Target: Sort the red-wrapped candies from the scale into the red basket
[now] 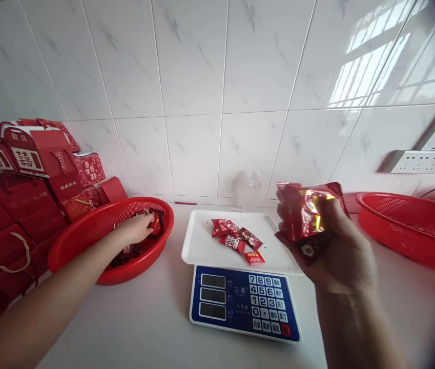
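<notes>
My left hand point(137, 229) reaches into a red mesh basket point(86, 233) on the left and its fingers are closed on red wrapped candies point(156, 224) lying inside. My right hand point(336, 251) is raised over the right of the counter, gripping a bunch of red and gold candy packets point(306, 212). Between the hands stands a blue electronic scale point(244, 302) with a white tray point(202, 241). Several small red candy packets point(237, 240) lie on that tray.
Red gift boxes with rope handles point(13, 189) are stacked at the far left against the white tiled wall. A second red mesh basket point(413, 225) sits at the right. A white power strip point(413, 161) with a black cable hangs on the wall.
</notes>
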`<state>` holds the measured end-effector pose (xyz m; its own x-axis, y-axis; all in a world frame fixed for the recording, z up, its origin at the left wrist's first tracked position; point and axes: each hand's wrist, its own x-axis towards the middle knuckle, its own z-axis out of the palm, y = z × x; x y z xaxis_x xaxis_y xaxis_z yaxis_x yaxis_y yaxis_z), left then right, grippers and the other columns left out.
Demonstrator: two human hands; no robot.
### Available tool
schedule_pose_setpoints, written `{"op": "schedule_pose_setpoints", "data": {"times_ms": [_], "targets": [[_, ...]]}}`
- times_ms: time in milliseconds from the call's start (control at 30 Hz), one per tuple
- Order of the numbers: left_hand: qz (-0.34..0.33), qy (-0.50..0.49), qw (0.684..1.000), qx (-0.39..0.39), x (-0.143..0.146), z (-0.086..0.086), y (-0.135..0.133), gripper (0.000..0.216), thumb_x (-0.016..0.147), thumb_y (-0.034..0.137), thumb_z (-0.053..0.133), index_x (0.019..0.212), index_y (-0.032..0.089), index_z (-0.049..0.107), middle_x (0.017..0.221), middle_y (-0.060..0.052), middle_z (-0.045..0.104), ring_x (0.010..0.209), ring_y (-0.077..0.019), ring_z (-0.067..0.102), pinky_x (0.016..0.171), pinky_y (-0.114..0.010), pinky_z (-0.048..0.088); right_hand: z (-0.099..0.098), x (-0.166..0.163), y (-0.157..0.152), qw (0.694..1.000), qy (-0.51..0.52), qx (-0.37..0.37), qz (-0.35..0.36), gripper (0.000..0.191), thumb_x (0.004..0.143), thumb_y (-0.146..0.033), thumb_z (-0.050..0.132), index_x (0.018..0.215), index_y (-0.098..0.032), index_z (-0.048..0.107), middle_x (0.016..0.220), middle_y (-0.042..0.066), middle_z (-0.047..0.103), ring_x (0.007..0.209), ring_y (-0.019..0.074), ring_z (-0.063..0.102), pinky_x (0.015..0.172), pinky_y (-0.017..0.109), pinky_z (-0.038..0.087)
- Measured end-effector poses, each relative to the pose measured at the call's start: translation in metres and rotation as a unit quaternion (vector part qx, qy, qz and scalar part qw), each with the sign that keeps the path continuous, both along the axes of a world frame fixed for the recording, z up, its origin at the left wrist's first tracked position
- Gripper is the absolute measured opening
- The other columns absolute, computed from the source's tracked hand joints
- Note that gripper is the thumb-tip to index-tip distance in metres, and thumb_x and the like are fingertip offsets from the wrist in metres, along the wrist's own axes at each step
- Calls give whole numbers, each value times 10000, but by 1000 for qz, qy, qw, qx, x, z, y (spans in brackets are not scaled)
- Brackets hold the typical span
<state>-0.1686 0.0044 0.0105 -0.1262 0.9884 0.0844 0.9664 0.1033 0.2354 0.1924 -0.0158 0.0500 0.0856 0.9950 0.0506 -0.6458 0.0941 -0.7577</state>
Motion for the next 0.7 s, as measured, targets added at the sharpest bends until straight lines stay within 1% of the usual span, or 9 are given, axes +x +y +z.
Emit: {"op": "schedule_pose_setpoints", "data": {"times_ms": [100, 200, 267, 367, 400, 467, 533, 600, 700], "targets": [[27, 20, 999, -30, -24, -14, 5, 222, 756, 276, 621, 969, 228, 660, 997, -84, 695, 914, -256, 637, 785, -340, 455, 2, 3, -5, 1000, -9, 22, -17, 333, 777, -479, 618, 1026, -267, 675, 1073, 40, 690, 687, 157, 670, 498, 270, 561], [42, 35, 998, -44, -32, -19, 8, 253, 815, 265, 571, 1052, 206, 637, 1028, -80, 685, 884, -225, 636, 778, -355, 458, 0, 6, -6, 998, -24, 52, -2, 344, 771, -488, 626, 1014, -251, 675, 1064, 61, 691, 669, 159, 667, 505, 275, 561], [55, 46, 997, -40, -32, -14, 12, 230, 833, 249, 539, 1026, 176, 643, 985, -98, 691, 843, -235, 639, 746, -364, 457, -1, 9, -6, 998, -23, 65, 3, 338, 776, -480, 625, 1014, -244, 673, 1077, 66, 687, 679, 161, 668, 516, 275, 563], [79, 61, 995, 0, -27, 4, 17, 221, 832, 246, 491, 967, 180, 654, 918, -132, 700, 849, -295, 642, 711, -362, 440, -2, 16, -4, 995, -24, 98, 5, 330, 809, -474, 589, 1036, -247, 664, 1128, 63, 670, 733, 165, 671, 540, 272, 564], [83, 63, 994, 21, -22, 11, 18, 250, 840, 255, 465, 1000, 184, 644, 926, -138, 700, 870, -308, 641, 709, -361, 436, -2, 18, -4, 993, -29, 116, 5, 328, 825, -477, 567, 1045, -253, 661, 1135, 60, 667, 759, 170, 673, 553, 275, 565], [75, 57, 993, 64, -8, 22, 20, 328, 863, 264, 402, 1122, 200, 593, 977, -125, 699, 908, -299, 639, 717, -347, 439, -1, 22, -4, 988, -43, 150, 8, 332, 851, -485, 526, 1064, -265, 652, 1131, 59, 668, 807, 186, 674, 573, 290, 566], [37, 42, 994, 94, 15, 26, 19, 373, 884, 261, 353, 1206, 234, 540, 1007, -80, 703, 914, -261, 646, 724, -319, 446, -1, 25, -4, 986, -44, 163, 2, 345, 853, -490, 519, 1076, -261, 648, 1120, 62, 671, 828, 197, 674, 582, 304, 566], [-17, 29, 994, 107, 43, 22, 15, 373, 902, 266, 335, 1220, 271, 529, 998, -36, 710, 902, -227, 654, 729, -293, 451, 0, 26, -5, 987, -34, 160, -8, 360, 837, -488, 545, 1081, -246, 648, 1114, 66, 673, 826, 199, 673, 591, 310, 566], [-88, 20, 990, 111, 88, 7, 4, 359, 910, 267, 350, 1214, 291, 538, 961, -22, 715, 879, -221, 663, 724, -294, 457, 1, 26, -7, 987, -34, 154, -10, 375, 828, -486, 559, 1096, -237, 643, 1100, 66, 677, 845, 203, 672, 622, 318, 566]]}}
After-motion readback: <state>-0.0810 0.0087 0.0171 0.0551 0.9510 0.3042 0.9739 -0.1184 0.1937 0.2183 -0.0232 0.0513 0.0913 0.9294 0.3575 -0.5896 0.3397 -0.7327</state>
